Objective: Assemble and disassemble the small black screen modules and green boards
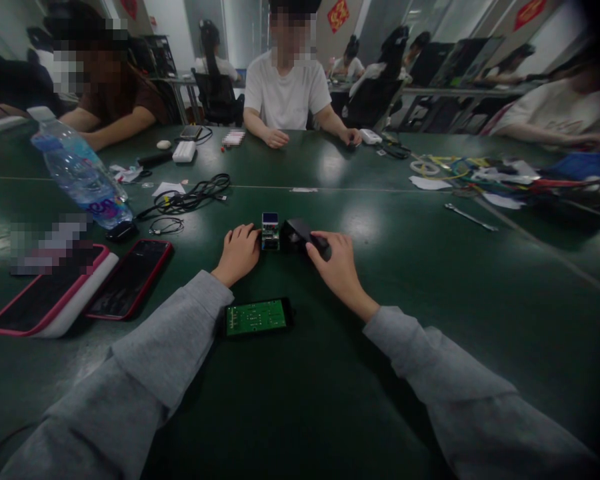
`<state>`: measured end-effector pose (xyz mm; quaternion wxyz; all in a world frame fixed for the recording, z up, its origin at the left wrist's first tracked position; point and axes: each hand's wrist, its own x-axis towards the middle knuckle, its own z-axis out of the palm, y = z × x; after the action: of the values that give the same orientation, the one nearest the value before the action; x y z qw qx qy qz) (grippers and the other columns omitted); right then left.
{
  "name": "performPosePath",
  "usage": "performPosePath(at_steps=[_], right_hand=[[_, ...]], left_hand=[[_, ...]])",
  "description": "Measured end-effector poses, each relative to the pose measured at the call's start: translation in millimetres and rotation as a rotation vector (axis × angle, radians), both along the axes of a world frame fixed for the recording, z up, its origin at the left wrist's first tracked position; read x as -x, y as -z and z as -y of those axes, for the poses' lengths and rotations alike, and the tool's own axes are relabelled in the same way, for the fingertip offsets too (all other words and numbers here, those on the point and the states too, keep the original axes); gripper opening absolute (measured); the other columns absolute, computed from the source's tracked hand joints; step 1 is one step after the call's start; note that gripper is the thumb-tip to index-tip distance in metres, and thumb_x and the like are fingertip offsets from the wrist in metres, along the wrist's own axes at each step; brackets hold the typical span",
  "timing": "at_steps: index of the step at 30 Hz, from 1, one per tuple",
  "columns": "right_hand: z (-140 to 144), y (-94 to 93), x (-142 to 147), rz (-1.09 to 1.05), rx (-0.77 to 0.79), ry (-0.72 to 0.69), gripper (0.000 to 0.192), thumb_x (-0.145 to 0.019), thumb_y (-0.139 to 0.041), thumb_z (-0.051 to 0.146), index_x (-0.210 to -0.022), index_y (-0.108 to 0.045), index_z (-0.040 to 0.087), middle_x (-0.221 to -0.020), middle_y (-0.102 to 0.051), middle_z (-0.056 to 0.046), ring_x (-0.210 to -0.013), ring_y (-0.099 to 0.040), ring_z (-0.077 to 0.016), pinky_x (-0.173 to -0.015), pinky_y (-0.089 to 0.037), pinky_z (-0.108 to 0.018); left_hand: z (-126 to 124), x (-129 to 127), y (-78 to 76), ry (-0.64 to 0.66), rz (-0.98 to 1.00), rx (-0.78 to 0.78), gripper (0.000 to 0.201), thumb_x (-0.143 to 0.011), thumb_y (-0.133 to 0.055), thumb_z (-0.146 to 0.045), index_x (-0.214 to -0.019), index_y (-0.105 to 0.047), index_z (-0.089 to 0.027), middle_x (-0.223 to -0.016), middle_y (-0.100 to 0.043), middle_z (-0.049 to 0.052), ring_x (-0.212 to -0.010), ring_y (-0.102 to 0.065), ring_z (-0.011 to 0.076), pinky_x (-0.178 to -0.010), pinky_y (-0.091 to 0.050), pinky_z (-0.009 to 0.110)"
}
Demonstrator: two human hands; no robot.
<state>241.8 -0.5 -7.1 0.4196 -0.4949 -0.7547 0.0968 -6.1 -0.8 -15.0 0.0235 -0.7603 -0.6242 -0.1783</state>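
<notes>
My right hand is wrapped round the right end of a black handheld device, whose exact kind I cannot tell. Just left of that device stands a small circuit-board module with a little dark screen on top. My left hand lies palm down on the table, fingers lightly bent, their tips at the module's left side; whether they touch it is unclear. Closer to me, between my forearms, a flat black-framed piece shows a green circuit board, partly beside my left sleeve.
On the left are a tilted water bottle, a red-edged phone, a pink-cased phone and coiled black cable. A wrench and tangled wires lie at right. Across the table sits a person in a white shirt.
</notes>
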Motion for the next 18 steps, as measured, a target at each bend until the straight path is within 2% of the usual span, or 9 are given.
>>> performPosePath(at_steps=[4,6,9,11,15,18], right_hand=[[-9,6.8,-4,-0.129,0.137,0.065,0.043,-0.098,-0.038,0.050,-0.104,-0.066,0.018,-0.100,-0.066,-0.012,-0.099,-0.053,-0.0297,-0.091,-0.045,-0.049],[-12,10.7,-6,-0.133,0.135,0.097,0.049,-0.099,-0.033,0.053,-0.104,-0.066,0.017,-0.102,-0.066,-0.014,-0.100,-0.053,-0.0307,-0.094,-0.043,-0.052],[-13,12.9,-6,-0.095,0.049,0.093,0.053,-0.094,-0.046,0.059,-0.120,-0.060,0.015,-0.111,-0.063,-0.016,-0.109,-0.051,-0.0327,-0.098,-0.042,-0.054],[-11,11.2,-4,-0.045,0.004,0.046,0.058,-0.090,-0.056,0.057,-0.130,-0.055,0.015,-0.117,-0.060,-0.016,-0.112,-0.051,-0.0330,-0.098,-0.044,-0.053],[2,1.0,-3,0.056,0.004,-0.023,0.048,-0.093,-0.055,0.044,-0.132,-0.054,0.016,-0.117,-0.060,-0.015,-0.109,-0.056,-0.0315,-0.094,-0.049,-0.052],[30,-5.6,-20,0.142,0.048,-0.066,0.047,-0.094,-0.054,0.042,-0.134,-0.052,0.017,-0.117,-0.060,-0.014,-0.107,-0.057,-0.0307,-0.089,-0.052,-0.051]], left_hand=[[-1,1,0.8,-0.002,-0.003,-0.003,0.038,-0.099,-0.041,-0.021,-0.133,-0.055,-0.013,-0.147,-0.051,0.015,-0.137,-0.043,0.0331,-0.113,-0.035,0.056],[-1,1,1.5,-0.001,-0.009,-0.011,0.038,-0.099,-0.041,-0.021,-0.133,-0.055,-0.014,-0.147,-0.051,0.015,-0.137,-0.044,0.0329,-0.112,-0.036,0.056],[-1,1,2.0,0.001,-0.021,-0.011,0.039,-0.098,-0.042,-0.020,-0.133,-0.056,-0.015,-0.146,-0.052,0.014,-0.136,-0.045,0.0324,-0.113,-0.036,0.055],[-1,1,1.7,-0.003,-0.028,-0.013,0.039,-0.097,-0.042,-0.020,-0.133,-0.056,-0.015,-0.146,-0.052,0.013,-0.136,-0.045,0.0324,-0.113,-0.037,0.054],[-1,0,0.4,-0.015,-0.030,-0.012,0.040,-0.098,-0.040,-0.022,-0.134,-0.056,-0.014,-0.147,-0.052,0.014,-0.136,-0.045,0.0328,-0.113,-0.036,0.054],[0,-1,-0.3,-0.015,-0.023,0.005,0.040,-0.098,-0.040,-0.022,-0.134,-0.056,-0.014,-0.147,-0.052,0.014,-0.137,-0.044,0.0321,-0.114,-0.035,0.054]])
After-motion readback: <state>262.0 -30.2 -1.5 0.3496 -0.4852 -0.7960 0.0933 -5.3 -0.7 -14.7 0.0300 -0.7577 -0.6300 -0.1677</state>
